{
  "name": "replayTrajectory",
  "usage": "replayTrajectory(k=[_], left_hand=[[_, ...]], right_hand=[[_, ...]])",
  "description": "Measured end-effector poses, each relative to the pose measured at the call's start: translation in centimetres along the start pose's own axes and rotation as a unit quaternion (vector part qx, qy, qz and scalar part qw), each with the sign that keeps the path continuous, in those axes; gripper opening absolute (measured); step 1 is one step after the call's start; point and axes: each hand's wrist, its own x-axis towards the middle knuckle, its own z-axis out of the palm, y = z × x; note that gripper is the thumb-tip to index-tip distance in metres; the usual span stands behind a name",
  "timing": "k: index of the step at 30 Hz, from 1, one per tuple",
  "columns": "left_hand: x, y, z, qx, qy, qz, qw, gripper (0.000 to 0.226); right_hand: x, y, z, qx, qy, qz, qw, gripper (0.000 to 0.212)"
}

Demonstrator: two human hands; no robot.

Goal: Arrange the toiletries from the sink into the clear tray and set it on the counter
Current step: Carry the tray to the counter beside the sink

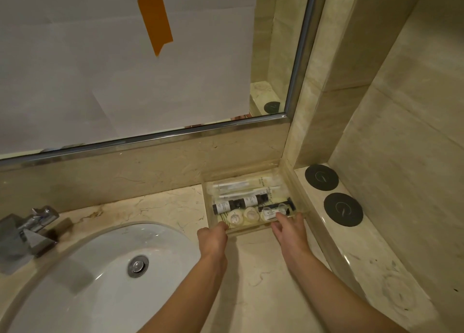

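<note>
Clear tray [298, 208] on the marble counter [263, 270] in its far right corner against the backsplash, dark bottles [236, 203], white tubes [241, 183] and round caps [236, 218] inside, left hand [213, 235] gripping the tray's near left edge, right hand [291, 228] grasping its near right edge, white sink [100, 282] at the counter's left.

A clear rectangular plastic tray [298, 182] sits on the beige marble counter [160, 207], pushed into the corner below the metal-framed mirror [150, 137], and holds long white wrapped tubes [241, 185] at the back, small dark bottles with white labels [238, 204] in the middle and round white-capped containers [236, 218] along the front. The left hand [213, 235] grips the tray's near-left edge with curled fingers, while the right hand [291, 228] holds its near-right edge, fingertips over the rim. To the left lie the white oval sink [88, 277] and chrome faucet [27, 229]; two round black discs [321, 177] rest on the raised ledge to the right.
</note>
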Motion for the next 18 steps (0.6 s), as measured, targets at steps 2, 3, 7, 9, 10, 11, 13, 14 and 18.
replayTrajectory(k=[2, 3, 7, 9, 10, 11, 13, 14, 18], left_hand=[[0.3, 0.1, 0.2, -0.003, 0.005, -0.002, 1.000, 0.055], [0.4, 0.1, 0.3, -0.002, 0.010, -0.003, 1.000, 0.058], [0.9, -0.3, 0.4, 0.028, 0.041, 0.001, 0.999, 0.056], [1.1, -0.3, 0.3, 0.029, 0.053, 0.007, 0.998, 0.051], [1.2, -0.3, 0.2, 0.024, 0.055, 0.010, 0.998, 0.050], [1.4, -0.4, 0.1, 0.018, 0.058, 0.011, 0.998, 0.048], [1.8, -0.4, -0.3, 0.011, 0.067, 0.010, 0.998, 0.044], [1.9, -0.4, -0.5, 0.007, 0.074, 0.010, 0.997, 0.039], [2.1, -0.3, -1.1, -0.003, 0.085, 0.016, 0.996, 0.011]], right_hand=[[0.5, 0.1, 0.2, -0.004, -0.001, -0.005, 1.000, 0.045], [0.8, 0.4, 0.1, -0.006, -0.002, -0.006, 1.000, 0.048], [1.3, 1.5, -0.2, -0.022, -0.003, 0.001, 1.000, 0.083], [1.6, 2.0, 0.0, -0.037, 0.009, 0.010, 0.999, 0.092], [1.7, 2.2, 0.2, -0.055, 0.022, 0.010, 0.998, 0.096], [1.9, 2.6, 0.4, -0.080, 0.034, 0.010, 0.996, 0.098], [2.3, 3.3, 0.6, -0.112, 0.056, 0.006, 0.992, 0.094], [2.3, 3.5, 0.6, -0.115, 0.067, -0.003, 0.991, 0.088], [2.6, 3.6, 1.2, -0.112, 0.086, -0.015, 0.990, 0.092]])
